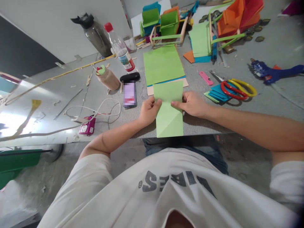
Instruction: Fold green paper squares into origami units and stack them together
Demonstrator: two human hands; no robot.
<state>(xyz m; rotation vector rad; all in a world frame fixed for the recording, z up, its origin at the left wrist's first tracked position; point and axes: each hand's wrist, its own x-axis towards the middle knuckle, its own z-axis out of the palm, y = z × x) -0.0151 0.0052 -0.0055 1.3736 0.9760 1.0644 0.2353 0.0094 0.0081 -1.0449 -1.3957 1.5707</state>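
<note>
A long light green paper strip (169, 118) lies upright in front of me, its near end at the table's front edge. My left hand (149, 110) pinches its left side, thumb on top and fingers curled at the edge. On the right side, my right hand (192, 104) grips the same strip with the thumb on top and the other fingers partly behind it. A faint diagonal line crosses the strip's lower part. Just beyond it, a stack of larger green sheets (163, 65) rests on the table, with blue and pale sheets showing underneath.
Left of the hands are a phone (129, 94), a black case (129, 77), a plastic bottle (124, 57) and a purple adapter (87, 125) with a white cable. Scissors (234, 90), a pink cutter (205, 78) and a blue glue gun (270, 72) lie right. Folded paper models (169, 22) stand behind.
</note>
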